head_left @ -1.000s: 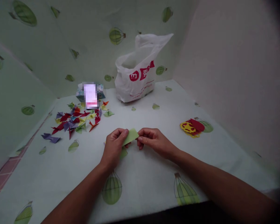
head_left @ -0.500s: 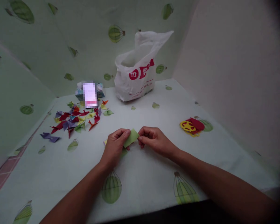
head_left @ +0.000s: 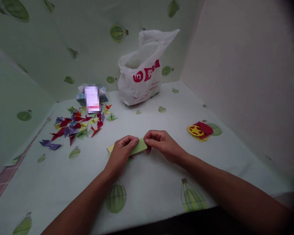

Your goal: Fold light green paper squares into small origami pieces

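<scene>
A folded piece of light green paper [head_left: 138, 148] is stretched between both hands above the table. My left hand [head_left: 123, 148] pinches its left part, thumb on top. At the opposite end, my right hand [head_left: 159, 142] is closed on the paper's edge between thumb and fingers. Beneath and beside my left hand lies yellow paper [head_left: 110, 148], mostly covered by the hand. Further left, a spread of folded paper cranes [head_left: 71, 130] in red, purple, yellow, green and orange rests on the tablecloth.
Behind stands a white plastic bag [head_left: 139, 81] with red print. A phone [head_left: 92, 98] with a blurred screen leans against a tissue box [head_left: 104, 94]. To the right lie yellow and red cut-out shapes [head_left: 197, 131]. Walls with balloon print enclose the table [head_left: 152, 195].
The green paper has turned from a diamond-like angle to a flatter strip between the hands. My right hand's thumb has moved up along its edge. The view has shifted slightly.
</scene>
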`<state>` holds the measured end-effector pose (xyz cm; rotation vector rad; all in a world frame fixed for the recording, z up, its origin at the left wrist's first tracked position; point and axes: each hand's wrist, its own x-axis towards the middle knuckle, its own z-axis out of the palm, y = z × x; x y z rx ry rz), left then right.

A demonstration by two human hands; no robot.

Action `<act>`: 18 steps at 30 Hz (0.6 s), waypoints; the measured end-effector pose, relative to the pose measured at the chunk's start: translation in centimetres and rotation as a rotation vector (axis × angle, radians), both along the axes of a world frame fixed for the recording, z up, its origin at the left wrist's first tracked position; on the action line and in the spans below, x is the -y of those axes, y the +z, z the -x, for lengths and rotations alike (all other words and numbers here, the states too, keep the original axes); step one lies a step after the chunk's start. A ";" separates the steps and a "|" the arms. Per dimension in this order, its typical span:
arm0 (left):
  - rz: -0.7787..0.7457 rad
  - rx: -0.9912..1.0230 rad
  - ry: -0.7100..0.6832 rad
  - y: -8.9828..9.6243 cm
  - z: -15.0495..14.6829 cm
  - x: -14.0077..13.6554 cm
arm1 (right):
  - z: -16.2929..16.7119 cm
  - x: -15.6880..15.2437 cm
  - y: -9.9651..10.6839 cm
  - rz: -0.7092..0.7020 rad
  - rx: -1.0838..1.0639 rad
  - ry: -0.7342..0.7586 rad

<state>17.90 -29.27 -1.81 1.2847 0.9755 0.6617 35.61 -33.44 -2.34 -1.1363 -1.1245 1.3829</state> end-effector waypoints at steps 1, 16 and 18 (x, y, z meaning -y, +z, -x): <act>-0.004 -0.003 -0.008 0.0 0.0 0.0 | 0.0 0.0 0.0 -0.001 0.004 -0.001; -0.006 0.006 0.003 -0.3 -0.2 0.1 | 0.4 0.2 0.2 -0.004 0.120 -0.030; -0.023 0.000 -0.002 -0.3 -0.2 0.1 | 0.4 0.2 0.1 -0.011 0.123 -0.036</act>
